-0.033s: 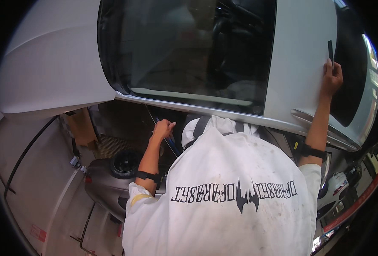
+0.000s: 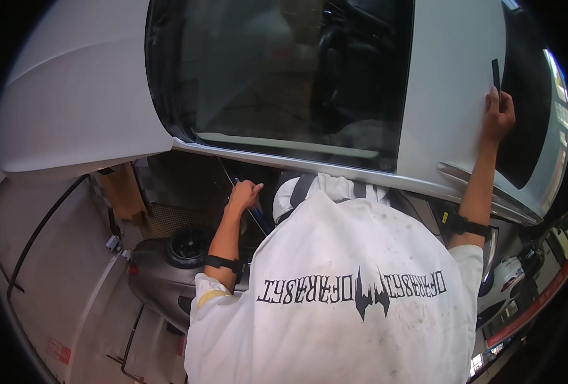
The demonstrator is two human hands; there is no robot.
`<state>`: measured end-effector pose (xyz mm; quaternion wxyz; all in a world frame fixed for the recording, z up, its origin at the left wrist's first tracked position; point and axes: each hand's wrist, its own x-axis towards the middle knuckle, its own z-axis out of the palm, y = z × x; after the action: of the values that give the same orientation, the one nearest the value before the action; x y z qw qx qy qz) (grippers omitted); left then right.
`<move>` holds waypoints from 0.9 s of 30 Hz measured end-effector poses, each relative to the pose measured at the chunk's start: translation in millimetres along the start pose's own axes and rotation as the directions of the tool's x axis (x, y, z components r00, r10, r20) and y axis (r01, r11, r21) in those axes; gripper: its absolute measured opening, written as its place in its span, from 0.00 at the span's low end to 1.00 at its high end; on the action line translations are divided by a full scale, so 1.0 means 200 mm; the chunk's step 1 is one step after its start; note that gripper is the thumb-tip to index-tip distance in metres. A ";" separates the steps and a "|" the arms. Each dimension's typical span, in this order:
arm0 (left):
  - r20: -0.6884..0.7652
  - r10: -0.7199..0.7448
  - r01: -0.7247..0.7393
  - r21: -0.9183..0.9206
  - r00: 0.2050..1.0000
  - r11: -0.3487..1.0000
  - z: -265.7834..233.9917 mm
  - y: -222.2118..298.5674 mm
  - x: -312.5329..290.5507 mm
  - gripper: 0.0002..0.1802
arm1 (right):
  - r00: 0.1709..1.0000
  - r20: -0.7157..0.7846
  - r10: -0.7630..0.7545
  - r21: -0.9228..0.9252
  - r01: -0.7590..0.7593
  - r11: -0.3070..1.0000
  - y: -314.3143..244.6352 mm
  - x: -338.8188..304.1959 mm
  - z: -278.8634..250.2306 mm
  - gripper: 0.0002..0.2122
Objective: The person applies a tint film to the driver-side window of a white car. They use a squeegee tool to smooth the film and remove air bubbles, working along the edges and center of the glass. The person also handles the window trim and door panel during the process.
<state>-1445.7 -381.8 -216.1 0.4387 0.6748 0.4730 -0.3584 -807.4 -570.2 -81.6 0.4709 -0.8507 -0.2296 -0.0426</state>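
Note:
My right hand (image 2: 500, 116) is pinched around a flat, narrow black strip (image 2: 496, 74). The strip points away from me over the border between the car's pale silver roof (image 2: 454, 83) and a dark glass pane (image 2: 530, 128). To the left and nearer, my left hand (image 2: 244, 194) is closed, with its fingers curled. It is beside a dark panel with a blue edge (image 2: 261, 221), below the car's silver side rail (image 2: 284, 159). Whatever the left fingers hold is hidden. Both forearms wear black bands.
Ahead lies the car's large windshield (image 2: 258, 77), with the pale hood (image 2: 79, 102) at left. A dark grey vehicle part (image 2: 162, 275) with a round black piece (image 2: 191, 246) is at lower left, near brown cardboard (image 2: 122, 192). A black hose (image 2: 37, 233) runs along the far left.

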 end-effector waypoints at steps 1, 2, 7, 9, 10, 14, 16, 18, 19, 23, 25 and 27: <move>0.035 -0.035 0.032 0.071 0.999 0.997 0.01 -0.01 0.01 0.11 | 1.000 0.004 -0.025 -0.034 0.025 0.999 0.01 0.01 -0.01 0.09; -0.074 0.024 -0.017 0.098 0.997 0.995 0.01 -0.01 0.03 0.10 | 1.000 0.005 -0.004 -0.044 0.004 0.999 0.01 0.00 -0.02 0.09; -0.581 0.432 -0.573 -0.073 0.689 0.816 -0.32 0.59 0.02 0.22 | 1.000 0.010 -0.008 -0.111 0.010 0.994 -0.01 -0.02 -0.02 0.10; -0.649 0.618 -0.684 0.200 0.443 0.701 -0.41 0.84 0.12 0.33 | 1.000 -0.001 -0.015 -0.105 0.015 0.994 -0.03 -0.02 -0.02 0.10; -0.623 0.658 -0.698 0.240 0.422 0.675 -0.42 0.96 0.19 0.39 | 1.000 -0.006 -0.021 -0.102 0.020 0.995 -0.04 -0.02 -0.02 0.10; -0.205 0.959 -0.819 0.503 0.195 0.274 -0.27 1.47 0.14 0.50 | 0.999 0.016 -0.039 -0.136 0.041 0.990 -0.09 -0.01 0.01 0.11; 0.047 0.996 -0.830 0.557 0.081 0.041 -0.24 1.54 0.10 0.51 | 0.999 -0.006 -0.044 -0.129 0.043 0.991 -0.15 -0.02 0.03 0.08; 0.140 0.988 -0.824 0.566 0.070 -0.022 -0.26 1.55 0.12 0.51 | 0.998 -0.029 -0.049 -0.151 0.044 0.988 -0.11 -0.05 -0.01 0.09; 0.149 0.988 -0.823 0.566 0.039 -0.053 -0.28 1.55 0.14 0.49 | 0.996 -0.012 -0.090 -0.160 0.087 0.983 -0.09 -0.06 -0.02 0.09; 0.161 0.986 -0.803 0.592 0.032 -0.071 -0.34 1.58 0.19 0.49 | 0.999 0.012 -0.034 -0.184 0.035 0.982 -0.14 -0.05 -0.01 0.12; 0.139 0.990 -0.845 0.532 0.017 -0.060 -0.34 1.61 0.18 0.50 | 1.000 0.000 0.003 -0.167 -0.003 0.986 -0.14 -0.06 -0.03 0.13; -0.149 0.983 -0.851 0.495 0.112 0.172 -0.42 1.71 0.21 0.52 | 1.000 -0.019 0.000 -0.177 -0.004 0.984 -0.16 -0.07 -0.02 0.13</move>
<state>-1101.7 -347.5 -138.2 0.3408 0.9346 -0.0300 0.0969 -833.6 -563.9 -59.1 0.3958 -0.8889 -0.2197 -0.0701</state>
